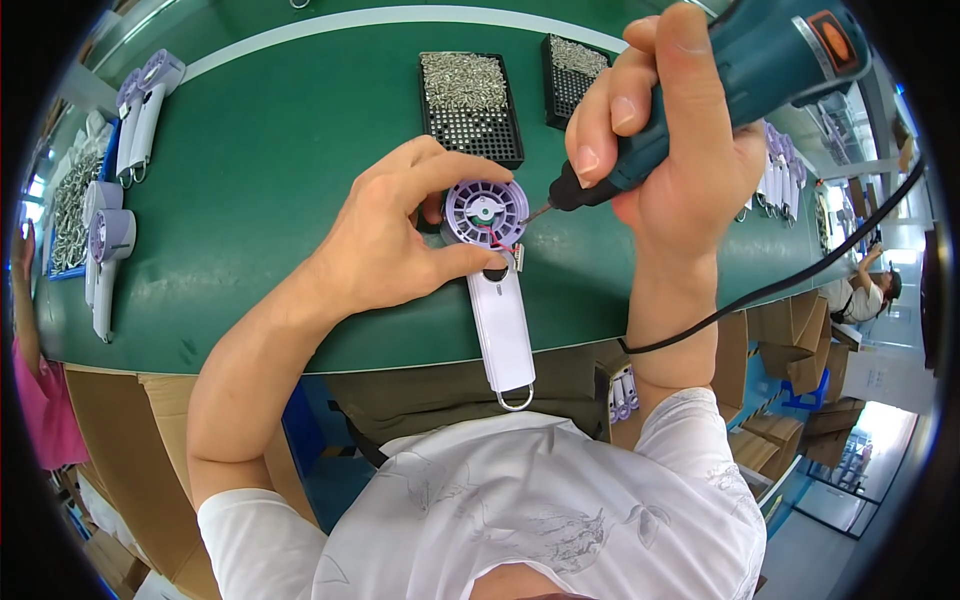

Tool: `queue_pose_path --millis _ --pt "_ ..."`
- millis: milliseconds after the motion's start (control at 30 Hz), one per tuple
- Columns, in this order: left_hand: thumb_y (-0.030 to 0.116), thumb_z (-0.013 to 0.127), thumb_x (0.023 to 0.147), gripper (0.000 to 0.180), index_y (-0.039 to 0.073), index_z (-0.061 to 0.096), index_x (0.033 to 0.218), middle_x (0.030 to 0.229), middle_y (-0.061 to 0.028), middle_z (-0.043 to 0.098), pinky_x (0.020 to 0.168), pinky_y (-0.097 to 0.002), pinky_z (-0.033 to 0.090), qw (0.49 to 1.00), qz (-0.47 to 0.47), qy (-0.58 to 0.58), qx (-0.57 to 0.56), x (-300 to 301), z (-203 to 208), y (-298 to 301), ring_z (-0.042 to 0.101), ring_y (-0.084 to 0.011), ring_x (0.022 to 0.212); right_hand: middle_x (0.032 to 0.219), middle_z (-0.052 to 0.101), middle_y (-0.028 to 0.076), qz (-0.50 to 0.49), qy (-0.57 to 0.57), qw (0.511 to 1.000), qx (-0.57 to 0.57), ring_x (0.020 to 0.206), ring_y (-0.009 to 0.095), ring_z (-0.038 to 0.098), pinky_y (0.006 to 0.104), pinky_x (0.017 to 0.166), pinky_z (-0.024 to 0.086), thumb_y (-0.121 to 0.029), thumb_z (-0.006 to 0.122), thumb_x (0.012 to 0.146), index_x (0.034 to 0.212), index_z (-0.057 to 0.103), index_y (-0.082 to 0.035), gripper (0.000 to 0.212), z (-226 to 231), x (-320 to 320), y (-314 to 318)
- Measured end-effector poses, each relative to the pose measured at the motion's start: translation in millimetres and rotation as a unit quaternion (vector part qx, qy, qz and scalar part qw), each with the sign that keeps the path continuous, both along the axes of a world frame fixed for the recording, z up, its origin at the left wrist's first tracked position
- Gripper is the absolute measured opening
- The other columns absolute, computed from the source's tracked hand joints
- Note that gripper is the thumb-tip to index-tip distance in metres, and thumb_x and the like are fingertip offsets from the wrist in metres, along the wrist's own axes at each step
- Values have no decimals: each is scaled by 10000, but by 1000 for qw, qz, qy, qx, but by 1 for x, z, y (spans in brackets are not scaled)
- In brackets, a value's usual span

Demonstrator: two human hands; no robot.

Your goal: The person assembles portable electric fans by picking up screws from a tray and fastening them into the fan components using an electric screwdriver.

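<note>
A small handheld fan [503, 330] with a lilac round head and a white handle lies at the table's near edge, its wire loop pointing toward me. My left hand [395, 225] grips the fan's head between thumb and fingers. Inside the open head, a white hub and red wires show. My right hand [690, 130] is wrapped round a teal electric screwdriver [740, 80]. Its thin bit reaches down to the right rim of the fan head; whether a screw sits at the tip is too small to tell.
Two black perforated trays of small screws, one [470, 105] behind the fan and another [575, 75] farther right, stand on the green table [300, 120]. More fans [108, 235] lie at the left by a blue bin [75, 210]. A black cord [800, 275] trails right.
</note>
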State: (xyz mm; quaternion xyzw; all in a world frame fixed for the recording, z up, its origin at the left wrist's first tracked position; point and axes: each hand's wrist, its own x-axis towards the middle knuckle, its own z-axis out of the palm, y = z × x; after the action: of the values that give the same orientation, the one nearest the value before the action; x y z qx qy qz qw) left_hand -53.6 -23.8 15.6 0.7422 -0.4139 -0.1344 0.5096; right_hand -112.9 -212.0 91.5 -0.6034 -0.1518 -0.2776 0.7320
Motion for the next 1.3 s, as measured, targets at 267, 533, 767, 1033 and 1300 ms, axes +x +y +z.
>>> queue_pose_path --millis 267,533,767,1033,1300 --pt "103 918 667 447 127 804 1098 990 -54 590 664 -286 518 999 -26 -20 -10 -1 -6 1 587 -172 869 597 547 65 -139 161 973 95 428 206 586 325 376 463 -207 660 1025 929 607 13 245 9 0 17" --pt "172 921 679 371 151 826 1037 987 -61 624 608 -298 519 999 -18 -25 -34 -1 -13 2 613 -186 870 635 574 64 -111 121 986 -14 450 183 585 304 406 465 -164 629 1030 995 621 32 200 -7 -2 13" --pt "164 921 674 366 143 824 1026 989 -41 629 622 -294 514 999 -31 -7 -14 3 -9 1 615 -180 874 627 537 82 122 -10 982 -142 460 185 587 281 403 460 -41 672 939 903 508 -15 169 -27 -3 -3" --pt "42 917 649 351 81 813 981 952 -18 614 659 -276 493 998 -40 -10 -52 4 -15 -2 588 -138 803 624 625 63 191 110 972 -83 492 124 607 259 438 476 -48 799 864 799 612 2 204 -25 -2 -5" --pt "-11 878 665 289 34 798 939 1247 -74 637 741 -271 500 990 -56 115 -54 0 -15 -2 631 -127 985 724 677 54 204 33 971 -118 557 102 635 243 501 484 -78 814 875 931 717 34 158 -8 -10 -4"
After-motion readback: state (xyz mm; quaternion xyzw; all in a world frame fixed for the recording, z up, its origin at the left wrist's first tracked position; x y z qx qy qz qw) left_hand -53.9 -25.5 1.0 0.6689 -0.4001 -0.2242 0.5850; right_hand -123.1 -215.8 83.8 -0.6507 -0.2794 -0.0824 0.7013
